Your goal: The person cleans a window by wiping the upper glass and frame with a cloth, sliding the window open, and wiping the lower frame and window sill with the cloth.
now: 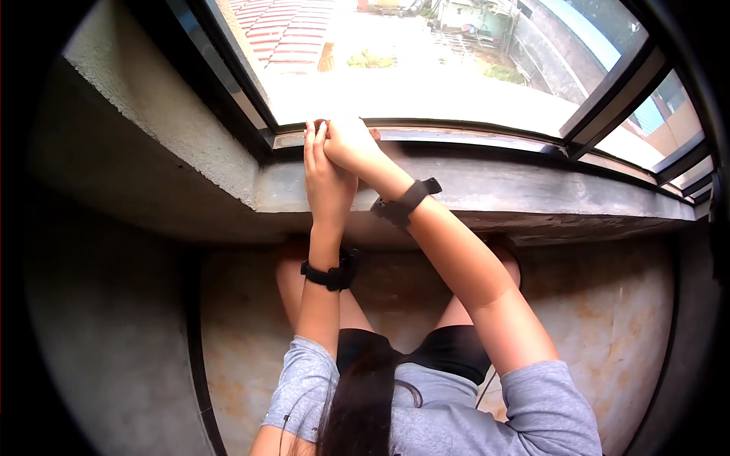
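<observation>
My left hand (328,175) is raised at the window sill, its fingers pointing up towards the glass. My right hand (354,144) crosses over from the right and overlaps it, washed out by the bright light. Both hands are closed together around something small and reddish-brown (375,134), of which only a bit shows beside my right hand. The rest is hidden behind the fingers, so its kind cannot be made out. Each wrist wears a black strap, the left strap (328,275) and the right strap (411,202).
A dark-framed window (471,140) runs across the front, with roofs and a yard outside. Below it lies a grey concrete sill (517,182). A rough wall edge (182,152) stands at the left. My legs are below the sill, above a stained floor (601,334).
</observation>
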`<control>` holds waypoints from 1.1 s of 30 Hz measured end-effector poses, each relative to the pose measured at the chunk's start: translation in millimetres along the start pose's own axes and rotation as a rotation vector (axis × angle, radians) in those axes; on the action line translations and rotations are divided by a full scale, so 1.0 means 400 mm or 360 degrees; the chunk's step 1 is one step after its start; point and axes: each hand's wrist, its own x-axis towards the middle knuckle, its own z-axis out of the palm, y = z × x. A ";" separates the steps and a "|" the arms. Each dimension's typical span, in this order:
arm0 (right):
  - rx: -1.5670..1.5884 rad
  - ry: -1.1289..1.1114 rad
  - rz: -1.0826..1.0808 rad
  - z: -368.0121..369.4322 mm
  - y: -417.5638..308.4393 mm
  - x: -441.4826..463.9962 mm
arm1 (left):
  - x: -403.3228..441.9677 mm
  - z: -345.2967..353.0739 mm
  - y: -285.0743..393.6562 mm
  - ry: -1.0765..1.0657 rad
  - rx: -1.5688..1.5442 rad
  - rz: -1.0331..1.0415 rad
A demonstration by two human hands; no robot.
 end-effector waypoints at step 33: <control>0.0201 -0.0397 -0.0082 0.084 -0.059 0.058 | -0.052 -0.143 -0.126 0.0351 -0.0096 -0.0205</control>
